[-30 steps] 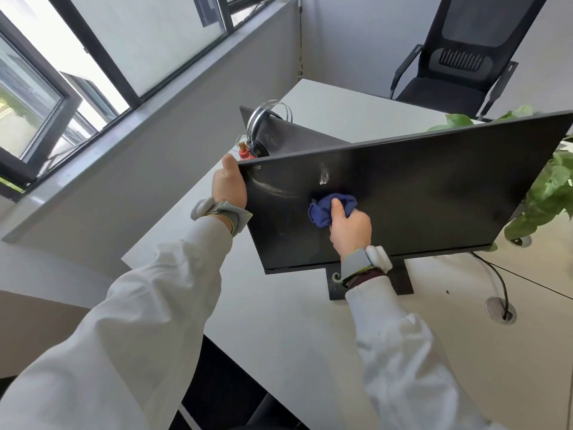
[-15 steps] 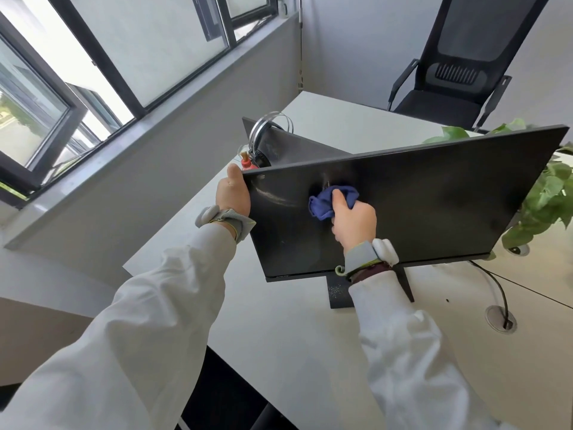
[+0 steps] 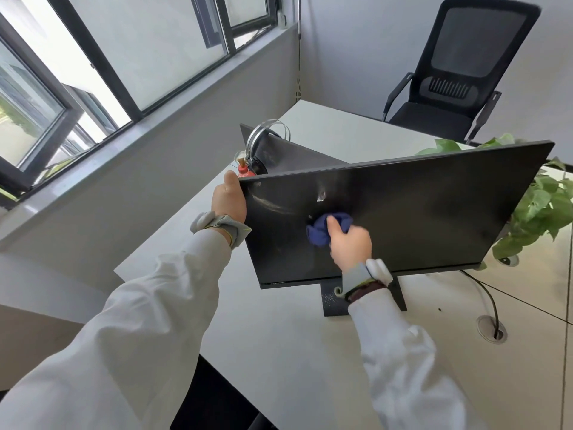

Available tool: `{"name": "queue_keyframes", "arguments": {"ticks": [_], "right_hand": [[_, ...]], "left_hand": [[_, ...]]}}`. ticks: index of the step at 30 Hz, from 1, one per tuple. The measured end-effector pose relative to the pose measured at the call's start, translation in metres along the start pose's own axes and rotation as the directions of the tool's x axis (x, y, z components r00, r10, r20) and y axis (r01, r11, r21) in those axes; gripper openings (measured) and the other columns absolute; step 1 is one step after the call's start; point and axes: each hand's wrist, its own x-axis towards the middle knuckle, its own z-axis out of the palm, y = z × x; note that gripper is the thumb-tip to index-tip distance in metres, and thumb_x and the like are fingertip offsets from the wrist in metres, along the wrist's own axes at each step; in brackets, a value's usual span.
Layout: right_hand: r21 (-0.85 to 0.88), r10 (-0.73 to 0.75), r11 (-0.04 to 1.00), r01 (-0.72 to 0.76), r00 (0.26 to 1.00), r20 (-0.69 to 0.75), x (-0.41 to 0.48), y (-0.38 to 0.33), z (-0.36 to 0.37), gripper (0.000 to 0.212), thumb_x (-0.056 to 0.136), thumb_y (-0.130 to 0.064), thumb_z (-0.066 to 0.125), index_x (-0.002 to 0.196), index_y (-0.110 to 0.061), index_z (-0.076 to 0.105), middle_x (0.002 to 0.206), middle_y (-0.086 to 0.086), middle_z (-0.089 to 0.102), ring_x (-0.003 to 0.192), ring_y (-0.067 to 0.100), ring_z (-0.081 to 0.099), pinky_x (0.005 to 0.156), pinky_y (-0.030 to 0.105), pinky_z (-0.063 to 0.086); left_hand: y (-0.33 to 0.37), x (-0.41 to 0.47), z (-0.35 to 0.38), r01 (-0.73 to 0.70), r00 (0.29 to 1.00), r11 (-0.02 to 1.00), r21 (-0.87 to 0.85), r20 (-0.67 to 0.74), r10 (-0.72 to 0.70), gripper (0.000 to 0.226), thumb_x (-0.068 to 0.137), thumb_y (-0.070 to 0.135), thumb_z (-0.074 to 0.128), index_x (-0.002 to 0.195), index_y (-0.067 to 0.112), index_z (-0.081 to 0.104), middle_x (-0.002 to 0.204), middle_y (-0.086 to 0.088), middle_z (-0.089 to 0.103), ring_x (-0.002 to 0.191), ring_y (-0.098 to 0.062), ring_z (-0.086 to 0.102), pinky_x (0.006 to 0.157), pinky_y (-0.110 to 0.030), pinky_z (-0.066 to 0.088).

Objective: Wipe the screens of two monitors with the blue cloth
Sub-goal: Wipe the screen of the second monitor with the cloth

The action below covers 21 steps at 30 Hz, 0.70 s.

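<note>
A black monitor [image 3: 434,212] stands on the white desk [image 3: 279,336] with its dark screen facing me. My right hand [image 3: 350,243] grips a bunched blue cloth [image 3: 325,229] and presses it against the left-middle of that screen, below a smudged glare spot. My left hand [image 3: 228,198] holds the screen's upper left edge, thumb up. A second monitor [image 3: 288,155] stands behind it, turned edge-on, mostly hidden.
Headphones [image 3: 266,135] hang on the second monitor, with a small red object [image 3: 245,172] beside them. A green plant [image 3: 545,206] sits at the right, a cable [image 3: 483,293] runs into a desk grommet [image 3: 491,332]. A black chair [image 3: 449,88] stands beyond the desk; windows [image 3: 93,72] line the left.
My right hand moved the cloth up the screen, then back down to just below the glare spot. My left hand kept its hold on the screen edge.
</note>
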Motion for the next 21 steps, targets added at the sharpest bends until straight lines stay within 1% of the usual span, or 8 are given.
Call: {"name": "queue_keyframes", "arguments": {"ticks": [2, 4, 7, 9, 12, 14, 18, 21], "right_hand": [[0.092, -0.076, 0.993, 0.077, 0.997, -0.018, 0.005, -0.033, -0.005, 0.044, 0.091, -0.045, 0.062, 0.067, -0.008, 0.061, 0.068, 0.01, 0.064, 0.07, 0.032, 0.063, 0.062, 0.034, 0.045], [0.14, -0.087, 0.986, 0.087, 0.996, -0.004, 0.01, -0.046, -0.007, 0.045, 0.091, -0.047, 0.061, 0.063, -0.012, 0.06, 0.065, 0.009, 0.065, 0.067, 0.031, 0.065, 0.063, 0.038, 0.051], [0.085, -0.091, 0.992, 0.091, 0.996, -0.01, 0.005, -0.028, -0.003, 0.043, 0.094, -0.044, 0.06, 0.068, -0.01, 0.06, 0.069, 0.008, 0.064, 0.071, 0.029, 0.064, 0.063, 0.033, 0.045], [0.028, -0.011, 1.0, 0.011, 1.0, 0.013, -0.001, 0.003, 0.005, 0.038, 0.093, -0.044, 0.061, 0.075, -0.01, 0.062, 0.075, 0.01, 0.064, 0.079, 0.033, 0.064, 0.066, 0.031, 0.041], [-0.03, 0.136, 0.99, -0.135, 0.989, 0.055, -0.01, 0.038, 0.011, 0.039, 0.091, -0.046, 0.063, 0.079, -0.01, 0.06, 0.08, 0.013, 0.064, 0.086, 0.038, 0.065, 0.07, 0.034, 0.047], [-0.027, 0.147, 0.989, -0.146, 0.987, 0.062, -0.009, 0.038, 0.01, 0.04, 0.091, -0.046, 0.064, 0.079, -0.009, 0.06, 0.08, 0.014, 0.064, 0.085, 0.038, 0.066, 0.07, 0.036, 0.049], [0.034, -0.017, 0.999, 0.017, 1.0, 0.005, 0.001, -0.008, 0.004, 0.043, 0.089, -0.047, 0.064, 0.071, -0.008, 0.062, 0.072, 0.014, 0.066, 0.077, 0.037, 0.066, 0.064, 0.035, 0.048], [0.112, -0.111, 0.987, 0.115, 0.993, -0.042, 0.007, -0.05, -0.003, 0.045, 0.09, -0.049, 0.062, 0.066, -0.011, 0.061, 0.067, 0.01, 0.066, 0.067, 0.029, 0.064, 0.061, 0.035, 0.05]], "left_hand": [[0.0, 0.0, 0.001, 0.002, 1.0, 1.0, -0.007, 0.003, -0.002, 0.043, 0.106, 0.039, 0.018, 0.1, 0.012, 0.05, 0.099, -0.011, 0.053, 0.092, -0.026, 0.047, 0.093, -0.038, 0.035], [0.001, 0.001, 0.001, 0.008, 1.0, 1.0, -0.006, 0.006, -0.008, 0.044, 0.105, 0.04, 0.018, 0.098, 0.012, 0.051, 0.097, -0.011, 0.053, 0.089, -0.026, 0.048, 0.091, -0.038, 0.035], [0.001, 0.003, 0.001, 0.018, 1.0, 1.0, 0.001, 0.013, -0.018, 0.044, 0.105, 0.04, 0.018, 0.101, 0.011, 0.051, 0.101, -0.012, 0.054, 0.092, -0.026, 0.048, 0.094, -0.04, 0.035], [0.001, 0.004, 0.0, 0.032, 0.999, 0.999, 0.003, 0.012, -0.032, 0.045, 0.105, 0.041, 0.018, 0.102, 0.011, 0.051, 0.103, -0.012, 0.054, 0.094, -0.026, 0.048, 0.1, -0.042, 0.036], [0.0, 0.004, 0.0, 0.025, 1.0, 1.0, 0.004, 0.017, -0.025, 0.045, 0.105, 0.041, 0.017, 0.103, 0.011, 0.051, 0.105, -0.013, 0.054, 0.095, -0.027, 0.048, 0.104, -0.045, 0.036], [0.0, 0.002, 0.0, 0.015, 1.0, 1.0, -0.002, 0.014, -0.015, 0.044, 0.106, 0.04, 0.017, 0.103, 0.01, 0.05, 0.104, -0.013, 0.052, 0.094, -0.026, 0.046, 0.103, -0.044, 0.035], [0.002, -0.001, 0.0, -0.012, 1.0, 1.0, -0.004, 0.014, 0.012, 0.04, 0.107, 0.034, 0.017, 0.095, 0.01, 0.046, 0.098, -0.012, 0.051, 0.086, -0.023, 0.044, 0.088, -0.035, 0.033], [0.002, -0.001, -0.002, -0.029, 0.999, 0.999, 0.027, 0.02, 0.028, 0.035, 0.108, 0.03, 0.016, 0.095, 0.01, 0.042, 0.099, -0.011, 0.05, 0.089, -0.025, 0.043, 0.087, -0.032, 0.031]]}}
